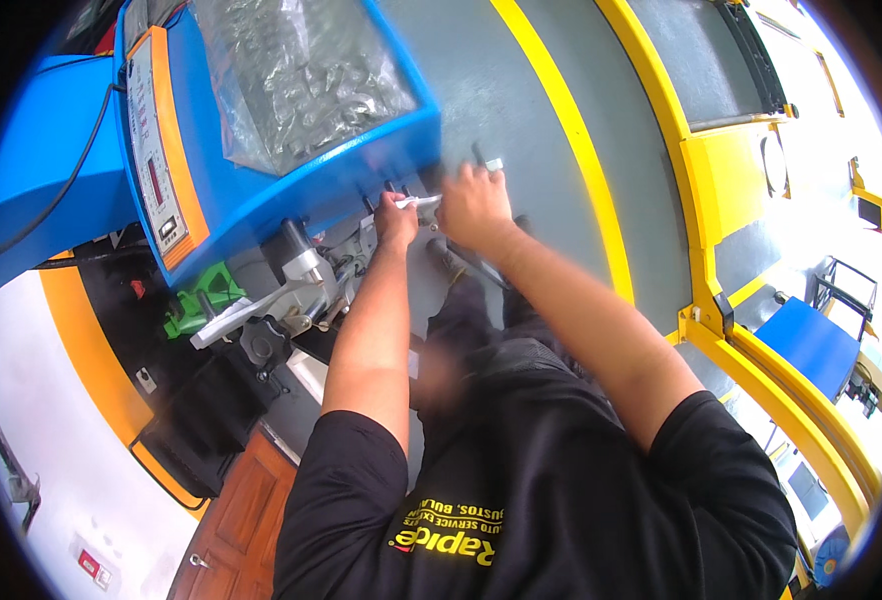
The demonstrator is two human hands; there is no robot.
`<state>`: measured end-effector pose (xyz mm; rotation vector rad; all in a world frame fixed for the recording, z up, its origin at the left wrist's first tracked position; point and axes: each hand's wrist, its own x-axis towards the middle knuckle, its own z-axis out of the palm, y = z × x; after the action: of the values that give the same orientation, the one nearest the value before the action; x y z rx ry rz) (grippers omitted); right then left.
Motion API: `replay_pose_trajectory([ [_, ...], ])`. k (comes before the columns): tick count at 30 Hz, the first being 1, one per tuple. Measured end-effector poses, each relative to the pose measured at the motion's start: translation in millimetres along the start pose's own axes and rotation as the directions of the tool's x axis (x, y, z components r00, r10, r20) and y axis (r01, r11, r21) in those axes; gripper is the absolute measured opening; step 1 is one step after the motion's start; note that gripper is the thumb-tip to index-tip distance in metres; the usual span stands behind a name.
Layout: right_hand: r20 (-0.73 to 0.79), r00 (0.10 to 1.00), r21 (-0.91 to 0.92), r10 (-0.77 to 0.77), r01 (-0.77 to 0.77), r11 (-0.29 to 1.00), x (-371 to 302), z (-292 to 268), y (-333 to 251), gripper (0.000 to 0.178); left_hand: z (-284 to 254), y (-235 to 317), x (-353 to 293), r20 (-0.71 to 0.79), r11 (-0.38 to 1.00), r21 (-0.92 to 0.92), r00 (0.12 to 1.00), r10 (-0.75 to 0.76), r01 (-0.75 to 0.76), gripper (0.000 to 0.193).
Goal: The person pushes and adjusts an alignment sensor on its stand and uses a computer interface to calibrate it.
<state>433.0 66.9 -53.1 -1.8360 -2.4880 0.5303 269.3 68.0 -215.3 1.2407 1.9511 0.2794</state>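
At the blue machine's (261,190) lower edge: left hand (396,218) and right hand (473,205) both pinching a small white strip (421,202), long axis running hand to hand.

I see my left hand (396,218) and right hand (473,205) close together, both gripping a small white part (423,203) at the blue machine's (291,185) lower edge. At ten o'clock a clear bag (301,75) lies on the machine. Yellow lines (561,130) cross the grey floor (506,90) at one o'clock.
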Motion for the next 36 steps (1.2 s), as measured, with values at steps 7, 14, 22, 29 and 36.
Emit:
replay_pose_trajectory([
  [7,0.406,0.864,0.061,-0.297,0.298,0.952,-16,1,-3,0.036,32,0,14,-0.025,0.995,-0.021,0.995,0.102,-0.102,0.039],
  [14,0.303,0.868,0.138,0.394,-0.449,0.883,-13,8,-8,0.038,62,-83,56,-0.092,0.851,-0.468,0.971,0.222,-0.239,0.032],
  [22,0.058,0.983,0.391,0.171,-0.181,0.902,-8,24,-7,0.035,35,-64,49,-0.007,0.956,-0.284,0.997,0.077,-0.076,0.034],
  [29,0.001,0.986,0.157,0.167,-0.165,0.974,-12,9,-44,0.039,18,-53,29,-0.046,0.949,-0.31,0.998,0.043,-0.055,0.034],
  [36,0.288,0.95,0.247,-0.119,0.046,0.968,-9,-9,-37,0.041,25,-64,27,-0.07,0.929,-0.357,0.995,0.077,-0.098,0.034],
])
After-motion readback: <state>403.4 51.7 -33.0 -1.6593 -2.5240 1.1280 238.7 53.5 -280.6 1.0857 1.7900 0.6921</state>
